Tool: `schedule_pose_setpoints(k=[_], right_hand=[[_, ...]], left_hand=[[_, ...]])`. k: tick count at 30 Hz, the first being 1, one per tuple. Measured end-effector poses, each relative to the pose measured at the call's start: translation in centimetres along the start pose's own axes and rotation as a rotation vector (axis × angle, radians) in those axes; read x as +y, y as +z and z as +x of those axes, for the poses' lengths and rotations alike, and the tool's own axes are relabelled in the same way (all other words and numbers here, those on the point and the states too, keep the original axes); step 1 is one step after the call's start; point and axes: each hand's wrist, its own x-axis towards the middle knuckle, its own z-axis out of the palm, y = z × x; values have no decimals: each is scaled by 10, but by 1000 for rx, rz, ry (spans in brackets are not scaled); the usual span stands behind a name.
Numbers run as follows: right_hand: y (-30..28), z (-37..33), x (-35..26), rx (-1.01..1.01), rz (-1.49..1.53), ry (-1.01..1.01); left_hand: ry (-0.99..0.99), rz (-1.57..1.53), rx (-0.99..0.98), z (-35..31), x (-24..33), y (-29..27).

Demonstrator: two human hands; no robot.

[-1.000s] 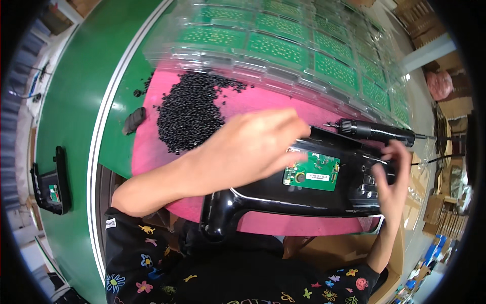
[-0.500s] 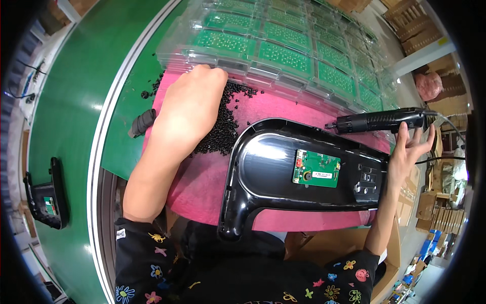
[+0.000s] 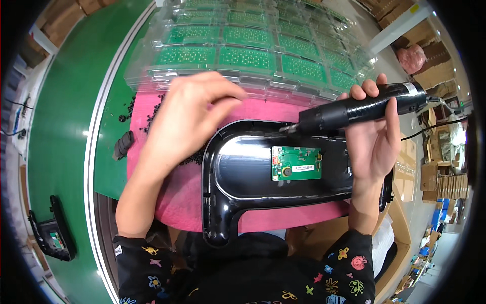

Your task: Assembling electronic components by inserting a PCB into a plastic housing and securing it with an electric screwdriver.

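Observation:
My right hand (image 3: 372,144) grips a black electric screwdriver (image 3: 331,115), whose bit points left over the far rim of a black plastic housing (image 3: 243,175). Thumb and fingers of my left hand (image 3: 187,114) come together in a pinch above the pink mat, left of the bit; whatever they hold is too small and blurred to make out. Inside the housing lies a green circuit board (image 3: 306,173) with a white label. A pile of small black screws (image 3: 194,158) is mostly hidden beneath my left hand and forearm.
Stacked clear plastic trays (image 3: 276,76) of green circuit boards line the back of the pink mat (image 3: 174,205). A dark cloth-like bundle (image 3: 123,145) lies at left. Another black housing (image 3: 52,230) rests on the green surface, far left. The screwdriver's cable runs off right.
My right hand has wrapped around the screwdriver and lifted it, bringing its bit left over the housing. My left hand has risen from the screw pile, fingers now pinched towards the right.

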Motion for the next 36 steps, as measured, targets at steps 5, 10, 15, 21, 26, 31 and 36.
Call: schedule_pose_setpoints(k=[5, 10, 15, 21, 26, 31, 36], right_hand=[[9, -14, 12, 13, 39, 13], [1, -22, 9, 67, 96, 4], [-3, -25, 5, 43, 100, 1], [1, -25, 2, 11, 50, -40], [0, -25, -3, 5, 46, -78], [2, -26, -4, 16, 16, -90], [6, -27, 0, 11, -7, -69]], left_hand=[[250, -314, -96, -5, 21, 34], [224, -231, -63, -13, 28, 49], [162, -236, -72, -13, 28, 54], [131, -274, 33, -11, 26, 51], [1, -282, -67, -10, 21, 48], [-31, -365, -148, -13, 18, 54], [4, -389, -139, -13, 21, 53]])
